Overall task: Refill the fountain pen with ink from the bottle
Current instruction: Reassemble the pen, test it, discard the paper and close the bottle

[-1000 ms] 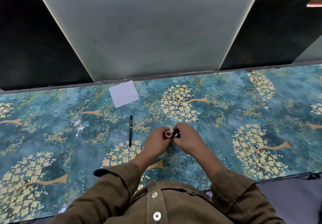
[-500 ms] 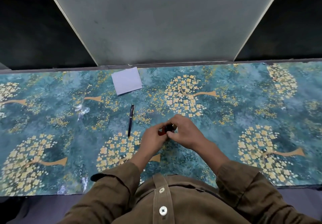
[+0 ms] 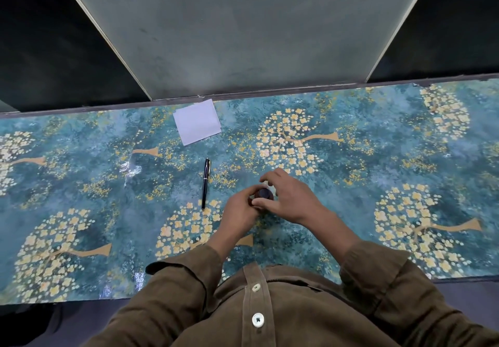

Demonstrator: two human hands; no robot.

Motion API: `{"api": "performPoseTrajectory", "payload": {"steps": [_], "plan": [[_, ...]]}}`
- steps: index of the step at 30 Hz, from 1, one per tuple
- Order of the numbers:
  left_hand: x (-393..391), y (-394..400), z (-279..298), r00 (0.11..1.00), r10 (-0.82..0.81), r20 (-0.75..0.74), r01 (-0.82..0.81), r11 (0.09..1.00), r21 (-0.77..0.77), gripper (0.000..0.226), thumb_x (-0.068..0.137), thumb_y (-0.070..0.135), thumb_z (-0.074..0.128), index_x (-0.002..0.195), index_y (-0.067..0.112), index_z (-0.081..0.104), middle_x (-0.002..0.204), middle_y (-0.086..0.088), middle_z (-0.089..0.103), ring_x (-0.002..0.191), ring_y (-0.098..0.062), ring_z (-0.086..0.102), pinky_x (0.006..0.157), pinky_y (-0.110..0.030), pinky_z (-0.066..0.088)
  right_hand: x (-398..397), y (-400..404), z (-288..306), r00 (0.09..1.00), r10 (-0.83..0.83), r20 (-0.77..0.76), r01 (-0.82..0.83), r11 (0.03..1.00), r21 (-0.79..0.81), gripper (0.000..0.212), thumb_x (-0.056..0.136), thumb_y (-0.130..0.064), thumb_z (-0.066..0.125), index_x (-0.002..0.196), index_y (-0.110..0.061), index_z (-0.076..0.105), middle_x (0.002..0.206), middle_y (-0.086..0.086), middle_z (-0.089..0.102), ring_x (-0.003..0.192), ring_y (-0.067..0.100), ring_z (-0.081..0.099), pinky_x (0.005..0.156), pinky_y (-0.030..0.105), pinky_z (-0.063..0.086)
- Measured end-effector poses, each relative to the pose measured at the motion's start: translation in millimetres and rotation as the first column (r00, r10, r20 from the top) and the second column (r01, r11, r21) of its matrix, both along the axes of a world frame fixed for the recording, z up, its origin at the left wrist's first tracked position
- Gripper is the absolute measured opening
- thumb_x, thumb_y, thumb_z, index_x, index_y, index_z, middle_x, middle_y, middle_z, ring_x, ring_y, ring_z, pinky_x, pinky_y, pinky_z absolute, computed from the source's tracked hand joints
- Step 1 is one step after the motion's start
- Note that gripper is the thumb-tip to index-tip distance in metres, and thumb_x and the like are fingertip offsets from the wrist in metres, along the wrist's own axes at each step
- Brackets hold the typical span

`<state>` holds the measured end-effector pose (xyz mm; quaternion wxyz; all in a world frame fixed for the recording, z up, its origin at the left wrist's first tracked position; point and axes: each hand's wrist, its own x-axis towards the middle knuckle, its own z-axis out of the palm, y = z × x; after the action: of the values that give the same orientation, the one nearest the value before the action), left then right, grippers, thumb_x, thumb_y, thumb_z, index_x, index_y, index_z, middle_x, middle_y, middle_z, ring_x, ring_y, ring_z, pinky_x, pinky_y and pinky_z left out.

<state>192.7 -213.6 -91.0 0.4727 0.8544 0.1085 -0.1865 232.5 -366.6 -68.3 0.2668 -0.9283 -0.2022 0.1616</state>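
A small ink bottle point(image 3: 264, 193) with a dark cap on top stands on the table in front of me, mostly hidden between my hands. My left hand point(image 3: 239, 211) grips its left side. My right hand point(image 3: 287, 199) reaches over from the right, thumb and fingers around the cap, the other fingers spread. A black fountain pen point(image 3: 205, 183), capped, with a gold band, lies on the table a hand's width to the left of the bottle, pointing away from me. Neither hand touches it.
A white sheet of paper point(image 3: 197, 121) lies near the table's far edge, beyond the pen. The table point(image 3: 378, 157) has a glossy teal cover with yellow tree patterns. A pale upright panel point(image 3: 243, 30) stands behind the far edge.
One second ago the bottle's red mouth was uncovered and the dark cap was in my right hand beside it. Now the cap sits over the mouth. The view has also shifted.
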Motion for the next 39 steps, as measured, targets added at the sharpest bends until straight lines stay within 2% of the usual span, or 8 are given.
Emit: {"api": "performPoseTrajectory", "payload": {"steps": [5, 13, 17, 20, 24, 31, 35, 39], "plan": [[0.2, -0.2, -2.0, 1.000, 0.018, 0.022, -0.018, 1.000, -0.020, 0.034, 0.086, 0.023, 0.068, 0.119, 0.030, 0.068, 0.098, 0.001, 0.073, 0.087, -0.016, 0.068, 0.076, -0.033, 0.055, 3.6, -3.0, 5.2, 0.994, 0.055, -0.095, -0.055, 0.998, 0.010, 0.032, 0.096, -0.030, 0.061, 0.127, -0.025, 0.061, 0.115, -0.003, 0.055, 0.098, 0.021, 0.059, 0.084, 0.041, 0.051], [-0.8, 1.0, 3.1, 1.000, 0.003, 0.017, -0.002, 0.999, -0.036, 0.050, 0.082, 0.009, 0.060, 0.124, 0.035, 0.065, 0.109, 0.001, 0.074, 0.090, -0.013, 0.068, 0.074, -0.030, 0.056, 4.5, 4.0, 1.2, 1.000, -0.016, 0.017, 0.019, 0.991, -0.132, 0.039, 0.088, -0.058, 0.061, 0.093, -0.020, 0.049, 0.091, -0.004, 0.051, 0.075, 0.022, 0.051, 0.063, 0.033, 0.035], [0.0, 0.7, -0.6, 1.000, 0.011, 0.003, -0.011, 1.000, -0.014, 0.054, 0.079, 0.005, 0.064, 0.124, 0.034, 0.065, 0.108, -0.001, 0.074, 0.089, -0.016, 0.067, 0.069, -0.022, 0.051, 3.5, -0.8, -2.4, 1.000, -0.008, -0.009, 0.008, 0.997, -0.074, 0.047, 0.086, -0.061, 0.062, 0.113, -0.024, 0.053, 0.106, -0.006, 0.053, 0.080, 0.017, 0.052, 0.068, 0.032, 0.038], [0.0, 0.4, -2.5, 0.999, 0.016, 0.033, -0.016, 1.000, -0.015, 0.043, 0.083, 0.017, 0.070, 0.123, 0.032, 0.066, 0.107, -0.003, 0.075, 0.089, -0.016, 0.068, 0.071, -0.023, 0.049, 5.0, -6.0, -1.6, 0.995, 0.046, -0.088, -0.045, 0.999, 0.006, 0.042, 0.090, -0.042, 0.066, 0.128, -0.028, 0.055, 0.120, -0.006, 0.052, 0.095, 0.018, 0.060, 0.076, 0.033, 0.046], [-1.4, 0.6, -3.4, 0.999, 0.025, 0.036, -0.024, 0.999, -0.027, 0.046, 0.085, 0.016, 0.067, 0.127, 0.034, 0.064, 0.108, 0.001, 0.074, 0.089, -0.013, 0.067, 0.071, -0.020, 0.049, 7.0, -3.3, -1.2, 0.996, 0.074, -0.040, -0.076, 0.996, -0.044, 0.028, 0.092, -0.039, 0.064, 0.113, -0.022, 0.058, 0.114, -0.003, 0.052, 0.092, 0.021, 0.057, 0.069, 0.032, 0.041], [0.5, 1.7, -5.8, 1.000, 0.011, 0.012, -0.010, 1.000, -0.025, 0.055, 0.077, 0.005, 0.068, 0.123, 0.034, 0.066, 0.107, 0.000, 0.074, 0.092, -0.016, 0.068, 0.077, -0.028, 0.055, 8.4, 0.5, -1.1, 0.999, 0.026, 0.034, -0.022, 0.992, -0.125, 0.051, 0.081, -0.065, 0.064, 0.100, -0.020, 0.054, 0.104, -0.003, 0.053, 0.081, 0.020, 0.051, 0.065, 0.033, 0.037], [0.3, 1.2, -7.2, 0.999, 0.035, 0.014, -0.035, 0.998, -0.055, 0.043, 0.082, 0.015, 0.070, 0.121, 0.034, 0.066, 0.102, -0.001, 0.075, 0.090, -0.017, 0.070, 0.080, -0.037, 0.058, 6.5, -5.4, 1.8, 0.994, 0.068, -0.089, -0.064, 0.997, 0.046, 0.045, 0.088, -0.043, 0.068, 0.127, -0.025, 0.055, 0.122, -0.006, 0.050, 0.096, 0.017, 0.056, 0.078, 0.035, 0.048], [-0.1, 1.3, -7.8, 0.999, 0.043, 0.004, -0.043, 0.998, -0.055, 0.046, 0.084, 0.013, 0.067, 0.125, 0.034, 0.065, 0.101, -0.002, 0.074, 0.087, -0.019, 0.070, 0.078, -0.040, 0.059, 9.0, -1.3, 4.9, 0.994, 0.103, -0.042, -0.105, 0.994, -0.027, 0.027, 0.092, -0.037, 0.065, 0.110, -0.019, 0.058, 0.110, -0.003, 0.051, 0.086, 0.019, 0.050, 0.069, 0.031, 0.036]]}}
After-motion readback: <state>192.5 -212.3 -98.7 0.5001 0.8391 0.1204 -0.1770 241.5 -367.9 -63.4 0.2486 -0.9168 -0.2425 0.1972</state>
